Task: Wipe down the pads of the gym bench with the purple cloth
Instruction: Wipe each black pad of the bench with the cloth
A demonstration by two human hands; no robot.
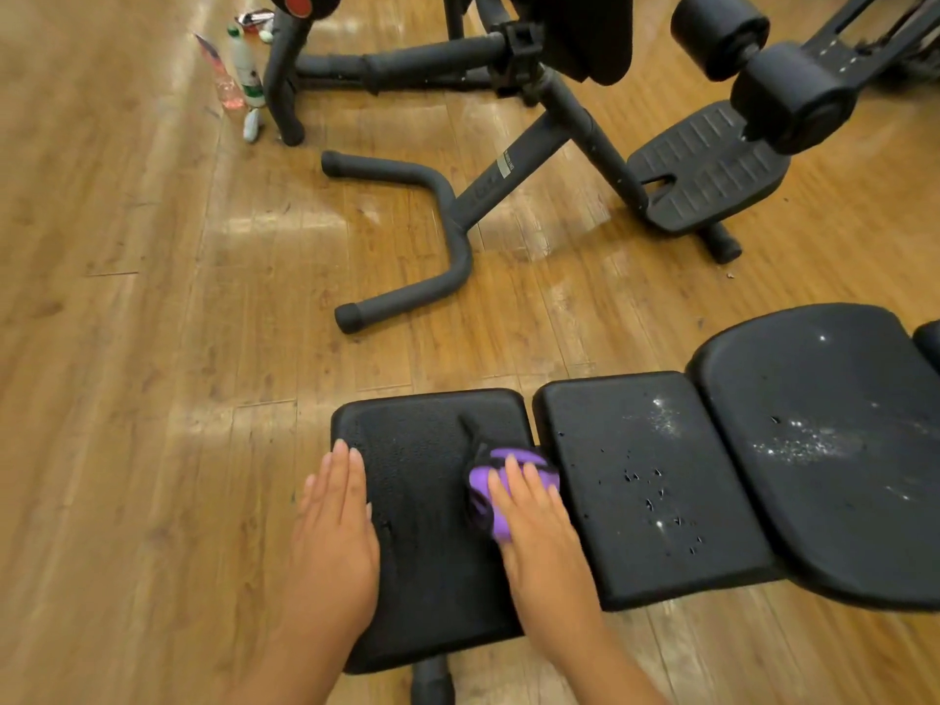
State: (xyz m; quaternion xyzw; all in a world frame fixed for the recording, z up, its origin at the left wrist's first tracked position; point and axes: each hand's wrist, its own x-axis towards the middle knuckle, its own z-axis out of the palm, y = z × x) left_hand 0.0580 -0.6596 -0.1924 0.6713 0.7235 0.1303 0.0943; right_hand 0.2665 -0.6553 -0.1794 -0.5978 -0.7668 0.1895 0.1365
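Note:
The gym bench has three black pads in a row: a left pad (422,501), a middle pad (656,480) and a large right pad (834,450). Droplets and white specks lie on the middle and right pads. My right hand (534,521) presses the bunched purple cloth (488,491) flat on the right part of the left pad, close to the gap. My left hand (335,521) lies flat, fingers together, on the left edge of that same pad, holding nothing.
Wooden floor all around. Another black exercise machine (508,160) with tube legs, a footplate (707,170) and foam rollers (793,94) stands beyond the bench. Bottles (244,68) stand on the floor at the far left by its base.

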